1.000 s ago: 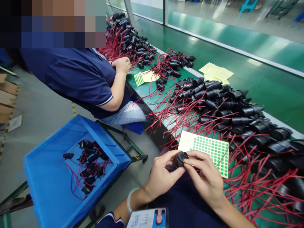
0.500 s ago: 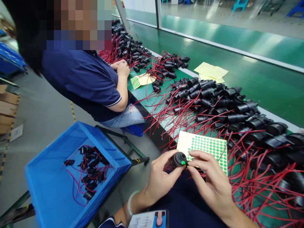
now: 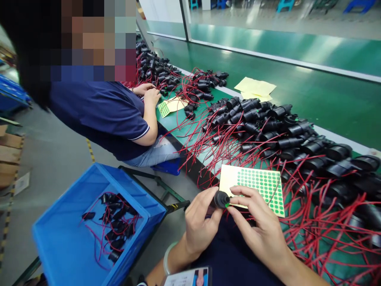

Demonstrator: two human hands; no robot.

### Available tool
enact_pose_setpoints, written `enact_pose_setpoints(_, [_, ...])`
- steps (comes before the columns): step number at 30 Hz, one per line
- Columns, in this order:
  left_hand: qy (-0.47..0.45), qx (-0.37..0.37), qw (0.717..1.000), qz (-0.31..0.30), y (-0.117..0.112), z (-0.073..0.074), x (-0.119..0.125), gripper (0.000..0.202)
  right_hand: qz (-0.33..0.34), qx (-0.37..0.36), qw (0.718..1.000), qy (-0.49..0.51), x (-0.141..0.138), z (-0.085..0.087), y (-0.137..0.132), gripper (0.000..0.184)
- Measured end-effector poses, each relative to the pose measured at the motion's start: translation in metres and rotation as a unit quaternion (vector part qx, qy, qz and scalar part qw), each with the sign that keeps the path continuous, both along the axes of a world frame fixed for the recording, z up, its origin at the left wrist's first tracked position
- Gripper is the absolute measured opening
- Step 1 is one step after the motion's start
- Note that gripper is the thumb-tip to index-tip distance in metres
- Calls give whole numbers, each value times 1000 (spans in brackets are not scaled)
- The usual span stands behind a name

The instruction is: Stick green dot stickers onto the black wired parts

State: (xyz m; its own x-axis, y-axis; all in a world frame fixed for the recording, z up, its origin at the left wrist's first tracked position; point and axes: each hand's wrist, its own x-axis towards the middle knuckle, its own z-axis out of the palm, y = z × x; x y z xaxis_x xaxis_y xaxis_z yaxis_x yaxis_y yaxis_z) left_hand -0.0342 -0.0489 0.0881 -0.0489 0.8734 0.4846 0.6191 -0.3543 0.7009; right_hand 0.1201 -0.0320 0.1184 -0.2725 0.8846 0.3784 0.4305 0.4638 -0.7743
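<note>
My left hand (image 3: 200,222) and my right hand (image 3: 258,226) together pinch a small black round part (image 3: 222,199) in front of me, at the near edge of the green belt. A green dot sticker (image 3: 227,205) sits on the part, right at my right fingertips. Just behind my hands lies a yellow sheet of green dot stickers (image 3: 253,182). A blue crate (image 3: 89,230) at my lower left holds several black parts with red wires (image 3: 114,222).
A long heap of black parts with red wires (image 3: 282,135) covers the green belt (image 3: 327,103) to my right and ahead. A co-worker in a dark blue shirt (image 3: 98,115) sits at the left, hands on the belt beside another sticker sheet (image 3: 171,105). Yellow backing papers (image 3: 254,87) lie farther back.
The part has turned in my fingers, so the green dot now shows on it, and my hands have shifted slightly left. The co-worker's hands moved a little on the belt.
</note>
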Motion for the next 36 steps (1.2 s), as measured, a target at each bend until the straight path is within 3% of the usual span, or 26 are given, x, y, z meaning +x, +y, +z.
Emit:
enact_pose_setpoints(8, [7, -54, 998, -10, -4, -6, -5, 43, -10, 65, 997, -36, -2, 0, -1, 16])
enact_pose_setpoints(21, [-22, -87, 996, -10, -1, 3, 0, 34, -7, 97, 994, -45, -2, -7, -2, 20])
enact_pose_setpoints(24, [-76, -142, 987, -18, 1, 9, 2, 35, 3, 59, 998, -7, -1, -11, -1, 20])
enact_pose_setpoints(28, [-132, -212, 967, -48, 3, 19, 3, 35, 5, -85, 991, 99, 0, -18, 1, 16])
enact_pose_setpoints(32, [-98, -221, 968, -63, 0, 20, 3, 35, 29, -205, 961, 182, -2, -19, 3, 7])
enact_pose_setpoints(36, [-65, -224, 968, -93, -4, 14, 4, 37, 28, -235, 951, 200, -5, -19, 7, 11])
